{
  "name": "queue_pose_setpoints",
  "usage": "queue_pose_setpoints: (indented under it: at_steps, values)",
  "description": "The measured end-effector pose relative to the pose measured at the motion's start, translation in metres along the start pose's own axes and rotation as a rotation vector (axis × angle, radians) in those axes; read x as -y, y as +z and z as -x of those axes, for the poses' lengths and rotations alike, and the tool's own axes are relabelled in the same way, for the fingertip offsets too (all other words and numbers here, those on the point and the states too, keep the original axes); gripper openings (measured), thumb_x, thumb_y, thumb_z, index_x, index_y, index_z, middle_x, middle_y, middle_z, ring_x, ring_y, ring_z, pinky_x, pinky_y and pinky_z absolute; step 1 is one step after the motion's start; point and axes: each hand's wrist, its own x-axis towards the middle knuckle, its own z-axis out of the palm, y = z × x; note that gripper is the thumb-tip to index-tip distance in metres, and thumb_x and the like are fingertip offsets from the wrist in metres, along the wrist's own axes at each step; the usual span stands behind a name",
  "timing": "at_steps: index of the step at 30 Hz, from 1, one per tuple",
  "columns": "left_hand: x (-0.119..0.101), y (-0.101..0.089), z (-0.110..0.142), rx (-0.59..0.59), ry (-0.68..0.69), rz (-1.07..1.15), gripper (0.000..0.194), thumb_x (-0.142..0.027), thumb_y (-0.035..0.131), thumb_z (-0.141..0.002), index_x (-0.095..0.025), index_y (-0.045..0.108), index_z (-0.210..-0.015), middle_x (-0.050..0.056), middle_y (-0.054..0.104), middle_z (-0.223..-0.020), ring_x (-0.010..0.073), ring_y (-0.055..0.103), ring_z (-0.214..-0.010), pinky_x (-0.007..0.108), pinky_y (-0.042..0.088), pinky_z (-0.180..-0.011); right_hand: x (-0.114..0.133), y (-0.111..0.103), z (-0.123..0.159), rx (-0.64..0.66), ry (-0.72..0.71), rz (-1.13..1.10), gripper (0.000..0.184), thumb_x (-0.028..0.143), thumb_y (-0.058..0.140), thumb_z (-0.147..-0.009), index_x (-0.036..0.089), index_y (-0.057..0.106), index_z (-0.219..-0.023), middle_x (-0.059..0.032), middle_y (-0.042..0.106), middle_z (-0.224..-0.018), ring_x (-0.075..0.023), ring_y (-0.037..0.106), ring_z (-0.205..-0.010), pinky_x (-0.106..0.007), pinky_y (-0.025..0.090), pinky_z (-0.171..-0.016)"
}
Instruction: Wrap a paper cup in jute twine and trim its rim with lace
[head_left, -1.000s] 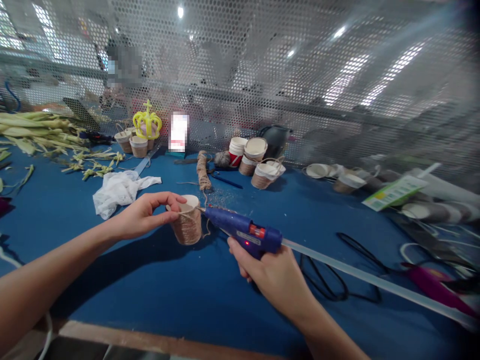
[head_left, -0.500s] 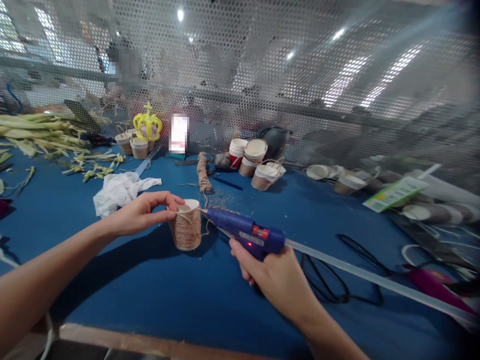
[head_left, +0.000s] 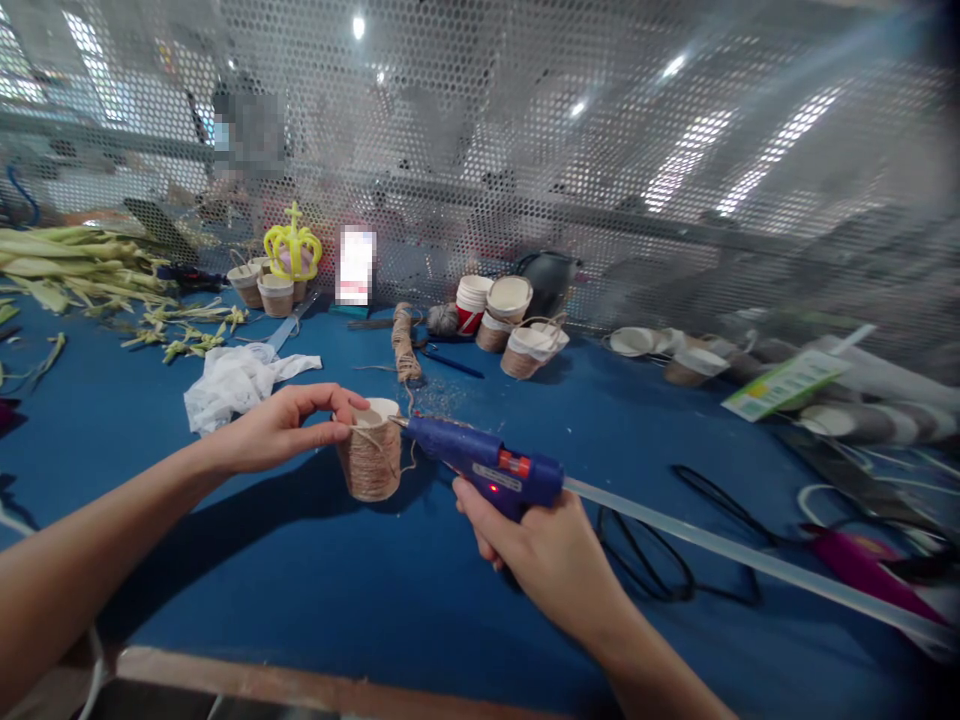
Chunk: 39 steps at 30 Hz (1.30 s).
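My left hand [head_left: 281,428] pinches the rim of a small paper cup wrapped in jute twine [head_left: 372,458], holding it upright just over the blue table [head_left: 300,570]. My right hand [head_left: 544,550] grips a blue hot glue gun [head_left: 487,465] with a red light on. Its nozzle touches the cup's upper right edge. A long clear glue stick [head_left: 735,555] sticks out behind the gun. A loose twine end hangs at the cup's side.
A twine bundle [head_left: 405,345] lies behind the cup, with several cups [head_left: 510,320] further back. White cloth [head_left: 236,375] and green leaves [head_left: 82,265] lie to the left. Black cable [head_left: 660,570] and purple scissors [head_left: 870,555] lie to the right. A perforated metal screen [head_left: 600,150] closes the back; a person sits behind it.
The cup has been tilted from leaning to upright in my left hand. The glue gun stays at the rim, barely shifting.
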Motion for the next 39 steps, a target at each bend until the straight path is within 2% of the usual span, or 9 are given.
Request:
queue_pose_setpoints:
  at_steps: [6, 10, 14, 19, 26, 32, 37, 39]
  values:
    - [0.001, 0.000, 0.000, -0.009, 0.005, 0.020, 0.021, -0.034, 0.050, -0.085, -0.015, 0.051, -0.077, 0.013, 0.059, -0.109, 0.0231, 0.051, -0.107, 0.035, 0.039, -0.090, -0.004, -0.002, -0.001, 0.050, -0.023, 0.013, 0.026, 0.031, 0.051, -0.078, 0.017, 0.061, -0.060, 0.0011, 0.055, -0.040, -0.0115, 0.053, -0.035, -0.021, 0.046, -0.039]
    - [0.001, 0.001, 0.000, -0.006, 0.010, 0.034, 0.022, -0.035, 0.050, -0.085, -0.015, 0.051, -0.077, 0.013, 0.059, -0.109, 0.0229, 0.051, -0.108, 0.036, 0.040, -0.089, -0.001, -0.001, -0.001, 0.007, 0.019, 0.022, 0.028, 0.033, 0.049, -0.079, 0.016, 0.061, -0.061, 0.0016, 0.053, -0.038, -0.0114, 0.051, -0.033, -0.021, 0.045, -0.038]
    - [-0.001, 0.001, 0.000, 0.001, 0.001, 0.029, 0.023, -0.037, 0.050, -0.084, -0.015, 0.051, -0.076, 0.013, 0.059, -0.108, 0.0236, 0.051, -0.109, 0.037, 0.039, -0.090, -0.002, 0.000, 0.000, 0.066, -0.062, 0.052, 0.024, 0.030, 0.050, -0.077, 0.017, 0.061, -0.060, 0.0017, 0.055, -0.039, -0.0112, 0.052, -0.034, -0.021, 0.044, -0.039]
    - [-0.001, 0.001, 0.000, 0.007, -0.008, 0.027, 0.024, -0.037, 0.050, -0.084, -0.014, 0.050, -0.077, 0.014, 0.059, -0.109, 0.0255, 0.050, -0.111, 0.038, 0.038, -0.091, 0.006, 0.003, 0.002, -0.011, 0.029, 0.041, 0.027, 0.033, 0.049, -0.077, 0.017, 0.057, -0.057, 0.0022, 0.052, -0.037, -0.0113, 0.051, -0.032, -0.022, 0.043, -0.039]
    - [0.001, 0.000, 0.000, 0.009, 0.007, 0.043, 0.020, -0.032, 0.050, -0.085, -0.015, 0.050, -0.076, 0.013, 0.060, -0.108, 0.0239, 0.050, -0.110, 0.036, 0.039, -0.090, 0.013, 0.001, -0.002, -0.026, 0.108, -0.002, 0.030, 0.035, 0.049, -0.077, 0.018, 0.053, -0.054, 0.0014, 0.051, -0.037, -0.0122, 0.051, -0.034, -0.023, 0.045, -0.040]
    - [0.001, 0.001, 0.000, 0.001, 0.010, 0.034, 0.021, -0.034, 0.050, -0.085, -0.015, 0.051, -0.076, 0.013, 0.060, -0.108, 0.0233, 0.051, -0.108, 0.036, 0.040, -0.089, 0.009, -0.001, -0.005, -0.009, 0.051, 0.008, 0.030, 0.031, 0.049, -0.078, 0.018, 0.053, -0.052, 0.0010, 0.053, -0.040, -0.0114, 0.051, -0.036, -0.023, 0.046, -0.042]
    - [0.000, 0.001, 0.000, -0.001, 0.014, 0.027, 0.021, -0.034, 0.050, -0.085, -0.015, 0.051, -0.076, 0.012, 0.061, -0.106, 0.0233, 0.052, -0.107, 0.036, 0.040, -0.089, 0.011, 0.000, -0.003, -0.022, 0.101, -0.022, 0.028, 0.032, 0.049, -0.077, 0.018, 0.054, -0.054, 0.0021, 0.050, -0.037, -0.0114, 0.050, -0.033, -0.022, 0.044, -0.038]
    - [0.000, 0.001, 0.000, 0.003, 0.013, 0.030, 0.021, -0.034, 0.050, -0.085, -0.015, 0.051, -0.076, 0.013, 0.060, -0.106, 0.0239, 0.051, -0.109, 0.037, 0.039, -0.090, 0.009, 0.001, -0.001, -0.023, 0.077, -0.005, 0.028, 0.032, 0.050, -0.077, 0.017, 0.055, -0.054, 0.0020, 0.051, -0.037, -0.0113, 0.051, -0.033, -0.021, 0.044, -0.038]
